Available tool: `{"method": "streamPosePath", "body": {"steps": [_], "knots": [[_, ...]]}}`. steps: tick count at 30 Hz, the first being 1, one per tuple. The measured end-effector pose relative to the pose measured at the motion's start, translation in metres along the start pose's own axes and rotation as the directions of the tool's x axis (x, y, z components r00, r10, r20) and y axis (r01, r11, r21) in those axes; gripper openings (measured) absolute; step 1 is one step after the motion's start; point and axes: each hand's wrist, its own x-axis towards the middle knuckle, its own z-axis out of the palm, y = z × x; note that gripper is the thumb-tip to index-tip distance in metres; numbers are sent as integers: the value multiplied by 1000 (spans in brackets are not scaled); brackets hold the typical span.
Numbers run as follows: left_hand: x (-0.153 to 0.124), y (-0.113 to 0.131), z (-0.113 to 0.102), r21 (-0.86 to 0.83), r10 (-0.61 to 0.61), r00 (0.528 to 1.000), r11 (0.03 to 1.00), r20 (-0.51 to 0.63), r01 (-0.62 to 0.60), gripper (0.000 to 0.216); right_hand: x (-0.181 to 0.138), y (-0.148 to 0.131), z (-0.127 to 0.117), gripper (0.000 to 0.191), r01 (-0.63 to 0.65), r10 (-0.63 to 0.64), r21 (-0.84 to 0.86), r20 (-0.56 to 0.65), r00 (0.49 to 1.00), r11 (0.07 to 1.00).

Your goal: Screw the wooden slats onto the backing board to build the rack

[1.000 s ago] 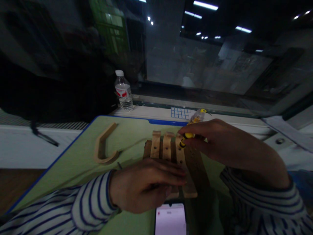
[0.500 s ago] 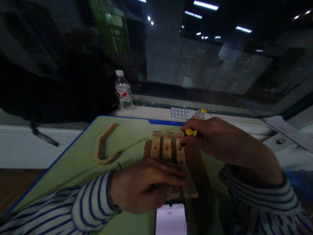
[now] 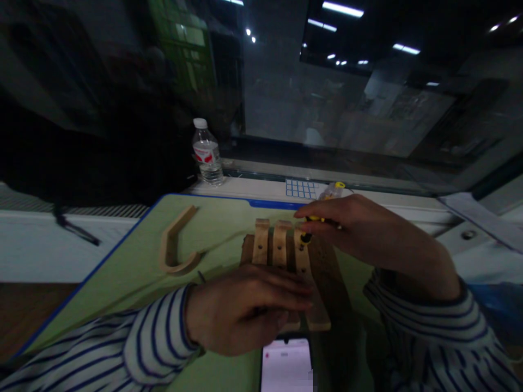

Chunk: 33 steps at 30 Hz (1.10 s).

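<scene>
My right hand [image 3: 363,234] pinches a short yellow-and-black screwdriver [image 3: 306,238], its lower end over an upper hole of the right-hand wooden hook [image 3: 317,313]. The tip is too small to make out. Side by side with that hook lie a middle wooden hook [image 3: 280,237] and a left one [image 3: 260,238], all three across a darker brown board [image 3: 333,275]. With fingers stretched out flat, my left hand [image 3: 243,310] rests across the hooks and hides their middle parts. Dark holes show in the hooks above the fingers.
A loose J-shaped wooden hook [image 3: 165,251] lies on the left of the green table [image 3: 134,272]. Near me is a lit phone [image 3: 286,367]. On the sill behind stand a water bottle [image 3: 208,160], a blue-grid sheet [image 3: 301,188] and a clear item with a yellow top [image 3: 333,190].
My right hand has turned about the screwdriver, and its fingers now reach farther left over the handle. My left hand stays in place on the hooks.
</scene>
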Motion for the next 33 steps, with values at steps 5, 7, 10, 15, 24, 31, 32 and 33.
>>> {"method": "streamPosePath", "body": {"steps": [5,7,10,15,24,31,32,33], "knots": [[2,0,0,-60,2,1000,998,-4,-2,35,-7,1,-1,41,29,-30,-29,-20,999,999],[3,0,0,-91,1,1000,996,-1,-1,35,-9,1,-1,41,78,-78,-31,-22,997,997],[2,0,0,-111,-15,1000,994,17,16,35,-9,1,-2,41,116,-117,-28,-21,993,993],[0,-1,1,-93,-31,999,995,6,32,36,-9,-1,-3,38,58,-58,-39,-13,998,998],[2,1,0,-106,-28,1000,994,6,28,36,-10,-1,-3,33,-79,76,-130,-24,997,988],[2,2,-1,-79,-30,1000,996,3,30,35,-8,-2,-4,31,-81,82,-106,3,997,991],[2,2,-1,-78,-37,999,996,10,38,35,-8,-2,-4,31,-72,73,-99,2,997,992],[2,2,-1,-78,-46,999,996,23,48,35,-8,-3,-4,30,-66,67,-90,1,998,994]]}}
